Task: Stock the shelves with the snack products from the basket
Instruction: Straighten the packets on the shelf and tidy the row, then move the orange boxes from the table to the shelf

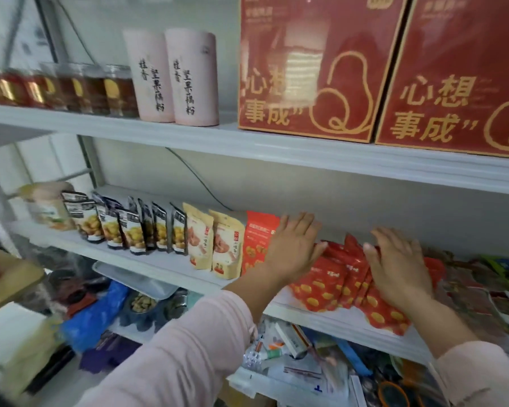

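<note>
White metal shelving [276, 155] fills my view against a pale wall. On the top board I count two red boxes [315, 69] with gold lettering, two pink cylinders [171, 77] side by side, and a blurred row of jars [71, 88] to their left. On the middle shelf [124, 251] dark packets [135, 230] showing yellow nuts stand in a line; six or seven, overlapping too much for me to be sure. Just beside them stand two tan pouches [215, 245], then one upright red packet [257, 239]. The left hand [294, 248] lies flat against that packet, fingers straight and together. The right hand [400, 265] rests on a leaning stack of red snack packets [332, 284], fingers straight, gripping nothing. I cannot count the stack; at least four edges show between the hands.
</note>
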